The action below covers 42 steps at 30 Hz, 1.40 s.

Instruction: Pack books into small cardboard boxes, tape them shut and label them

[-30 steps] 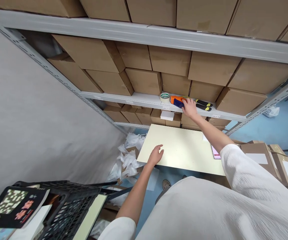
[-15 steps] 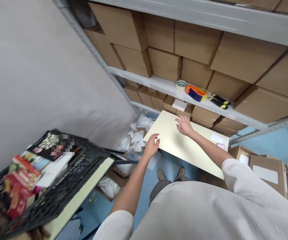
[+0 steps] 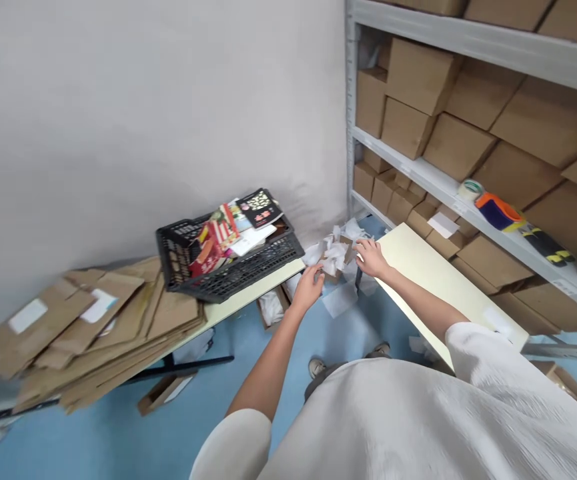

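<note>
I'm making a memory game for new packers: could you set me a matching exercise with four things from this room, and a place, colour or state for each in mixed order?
1. crate
2. flattened cardboard
3. roll of tape
4. right hand

A. on the rack's shelf
B. open and empty
C. black, with a booklet in it
D. piled on a table, left of the crate

Pairs: 1-C, 2-D, 3-A, 4-B

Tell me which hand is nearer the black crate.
Left. The left hand is close by the right end of the black crate; the right hand is farther off, at the near-left corner of the cream tabletop.
</note>
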### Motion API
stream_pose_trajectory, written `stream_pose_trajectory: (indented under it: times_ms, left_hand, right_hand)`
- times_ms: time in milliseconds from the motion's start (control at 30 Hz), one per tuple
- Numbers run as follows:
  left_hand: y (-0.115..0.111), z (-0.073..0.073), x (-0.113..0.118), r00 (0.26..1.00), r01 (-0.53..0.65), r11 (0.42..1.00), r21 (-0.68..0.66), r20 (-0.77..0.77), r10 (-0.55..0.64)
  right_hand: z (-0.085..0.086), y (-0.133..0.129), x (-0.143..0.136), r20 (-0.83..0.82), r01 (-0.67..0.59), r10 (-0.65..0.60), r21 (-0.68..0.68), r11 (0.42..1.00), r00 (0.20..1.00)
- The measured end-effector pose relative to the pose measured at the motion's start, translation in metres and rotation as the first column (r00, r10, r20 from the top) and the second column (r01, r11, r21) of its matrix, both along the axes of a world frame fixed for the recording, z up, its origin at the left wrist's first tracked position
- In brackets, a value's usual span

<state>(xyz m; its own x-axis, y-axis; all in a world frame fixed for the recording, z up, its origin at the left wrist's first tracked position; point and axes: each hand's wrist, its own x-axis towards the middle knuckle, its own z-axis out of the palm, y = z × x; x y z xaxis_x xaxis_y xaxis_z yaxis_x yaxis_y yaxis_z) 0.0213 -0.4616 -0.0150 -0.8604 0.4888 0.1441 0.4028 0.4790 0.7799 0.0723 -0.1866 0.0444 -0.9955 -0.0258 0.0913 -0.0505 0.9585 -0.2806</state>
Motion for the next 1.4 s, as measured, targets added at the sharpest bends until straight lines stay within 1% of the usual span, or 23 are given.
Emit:
stream_pose_trajectory:
  times_ms: [100, 200, 333, 433, 500, 567, 667, 767, 833, 933, 1033, 1133, 1267, 1333, 1400]
  left_hand:
    - [-0.062, 0.004, -0.005, 0.998, -0.061, 0.998, -0.003, 0.0, 0.061]
    - [-0.121, 0.005, -0.009, 0.994, -0.107, 0.994, -0.001, 0.021, 0.107]
    - [-0.191, 0.004, -0.012, 0.983, -0.178, 0.984, -0.001, 0.052, 0.178]
    - [-0.229, 0.004, -0.015, 0.97, -0.238, 0.971, 0.008, 0.058, 0.237]
    - [-0.246, 0.003, -0.019, 0.961, -0.272, 0.962, 0.023, 0.057, 0.27]
    - [-0.256, 0.002, -0.024, 0.954, -0.296, 0.955, 0.032, 0.064, 0.294]
    - [-0.263, 0.001, -0.037, 0.948, -0.313, 0.949, 0.035, 0.069, 0.31]
    - [-0.263, 0.003, -0.056, 0.949, -0.313, 0.949, 0.045, 0.043, 0.311]
    - [-0.26, 0.006, -0.074, 0.949, -0.316, 0.948, 0.045, 0.019, 0.315]
    - [-0.251, 0.013, -0.105, 0.947, -0.318, 0.948, 0.018, -0.034, 0.319]
    - [-0.234, 0.018, -0.139, 0.948, -0.309, 0.951, -0.025, -0.089, 0.306]
    - [-0.208, 0.018, -0.171, 0.954, -0.29, 0.953, -0.085, -0.102, 0.281]
    - [-0.172, 0.01, -0.207, 0.971, -0.236, 0.958, -0.161, -0.066, 0.228]
    - [-0.16, 0.006, -0.221, 0.973, -0.229, 0.957, -0.177, -0.055, 0.223]
    - [-0.154, 0.003, -0.233, 0.973, -0.232, 0.955, -0.183, -0.058, 0.225]
  right_hand:
    - [0.0, -0.059, -0.02, 0.001, -0.059, 0.059, -0.004, 0.998, 0.998]
    - [-0.003, -0.115, -0.037, -0.002, -0.105, 0.105, -0.004, 0.995, 0.995]
    - [-0.007, -0.181, -0.057, -0.002, -0.159, 0.159, -0.004, 0.987, 0.987]
    - [-0.005, -0.218, -0.074, 0.001, -0.221, 0.221, -0.001, 0.975, 0.975]
    - [-0.004, -0.235, -0.087, 0.0, -0.251, 0.251, 0.001, 0.968, 0.968]
    - [-0.004, -0.246, -0.101, 0.001, -0.264, 0.264, 0.001, 0.965, 0.965]
    - [-0.005, -0.255, -0.124, 0.005, -0.271, 0.271, -0.004, 0.963, 0.963]
    - [-0.006, -0.255, -0.152, 0.001, -0.249, 0.249, -0.006, 0.969, 0.969]
    - [-0.006, -0.252, -0.176, -0.01, -0.194, 0.194, 0.0, 0.981, 0.981]
    - [-0.007, -0.243, -0.22, -0.032, -0.081, 0.081, 0.0, 0.997, 0.996]
    - [-0.011, -0.234, -0.264, -0.045, 0.023, -0.025, -0.043, 0.999, 0.999]
    - [-0.016, -0.228, -0.298, -0.011, 0.09, -0.091, -0.069, 0.994, 0.996]
    - [-0.02, -0.224, -0.321, 0.078, 0.129, -0.122, -0.087, 0.988, 0.989]
    - [-0.021, -0.223, -0.327, 0.089, 0.14, -0.13, -0.109, 0.984, 0.987]
    - [-0.022, -0.223, -0.332, 0.098, 0.159, -0.147, -0.13, 0.979, 0.984]
